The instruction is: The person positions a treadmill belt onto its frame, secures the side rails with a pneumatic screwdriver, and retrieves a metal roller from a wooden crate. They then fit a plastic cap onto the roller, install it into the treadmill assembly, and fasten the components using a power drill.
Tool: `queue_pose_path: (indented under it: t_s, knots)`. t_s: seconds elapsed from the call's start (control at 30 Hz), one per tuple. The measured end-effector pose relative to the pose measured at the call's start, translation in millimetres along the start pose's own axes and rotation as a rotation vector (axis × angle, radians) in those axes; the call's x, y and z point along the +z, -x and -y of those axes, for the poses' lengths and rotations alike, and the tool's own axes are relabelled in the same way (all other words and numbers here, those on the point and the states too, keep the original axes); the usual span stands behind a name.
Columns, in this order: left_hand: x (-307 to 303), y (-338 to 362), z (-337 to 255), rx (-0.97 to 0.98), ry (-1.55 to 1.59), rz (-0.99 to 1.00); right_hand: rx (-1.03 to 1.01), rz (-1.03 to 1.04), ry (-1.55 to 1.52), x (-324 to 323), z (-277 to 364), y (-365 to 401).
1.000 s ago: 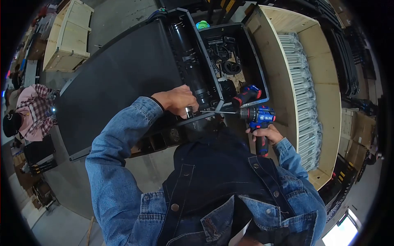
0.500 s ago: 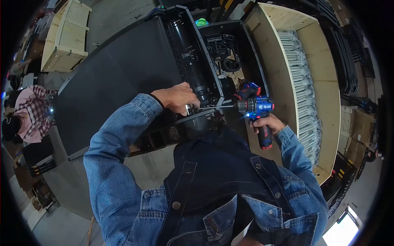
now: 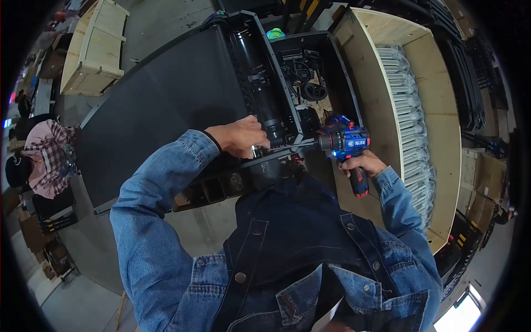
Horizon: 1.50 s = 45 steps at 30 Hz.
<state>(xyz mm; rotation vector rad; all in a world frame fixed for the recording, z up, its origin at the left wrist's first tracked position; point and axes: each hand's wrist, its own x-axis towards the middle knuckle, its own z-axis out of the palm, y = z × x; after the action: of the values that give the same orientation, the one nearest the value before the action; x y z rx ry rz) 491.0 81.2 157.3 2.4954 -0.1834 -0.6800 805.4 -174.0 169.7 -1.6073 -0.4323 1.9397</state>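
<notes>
My right hand (image 3: 362,163) grips a blue and black cordless drill (image 3: 347,145) with a red-based handle; its long bit points left and its work light is lit. My left hand (image 3: 240,136) is closed around a small metal part at the bit's tip, against the frame edge of a black treadmill (image 3: 166,105). The black roller (image 3: 260,88) and open motor bay sit just beyond my left hand. A second blue drill (image 3: 334,119) lies partly hidden behind the one I hold.
A black tray of cables and parts (image 3: 310,72) adjoins the treadmill. To the right stands a wooden crate (image 3: 442,127) holding several wrapped parts. Another wooden crate (image 3: 91,47) is far left. A person in a plaid shirt (image 3: 50,157) works at left.
The drill has moved up and left, bringing the bit to the part under my left hand; its light came on. My left hand stays in place.
</notes>
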Motion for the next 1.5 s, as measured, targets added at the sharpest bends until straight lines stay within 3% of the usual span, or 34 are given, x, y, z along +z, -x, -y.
queue_pose_path:
  t_s: [0.73,0.87,0.97,1.2,1.3,1.37,1.5]
  knots:
    - [-25.4,2.6,-8.3,-0.033,0.079,0.030,0.045,0.078,0.039,0.9,47.1,-13.1]
    - [-25.0,1.3,-5.6,-0.033,0.073,0.009,-0.031,0.098,0.076,-8.6,37.9,-21.5]
    - [-26.3,-2.8,0.4,-0.026,0.063,0.015,0.059,0.097,0.113,-24.5,30.8,-30.3]
    - [-28.2,-4.3,0.6,-0.011,0.076,-0.039,-0.190,0.183,0.060,-39.1,31.9,-30.0]
    - [-22.1,-4.9,7.1,0.030,0.091,-0.062,-0.267,-0.012,-0.056,-78.5,11.5,3.7]
    - [-25.5,-5.8,-0.8,0.015,0.105,-0.048,-0.415,-0.268,-0.274,-58.6,18.1,25.7]
    - [-31.5,-9.8,-8.4,-0.047,0.083,-0.026,-0.719,-0.836,0.000,-70.5,-2.0,-42.8]
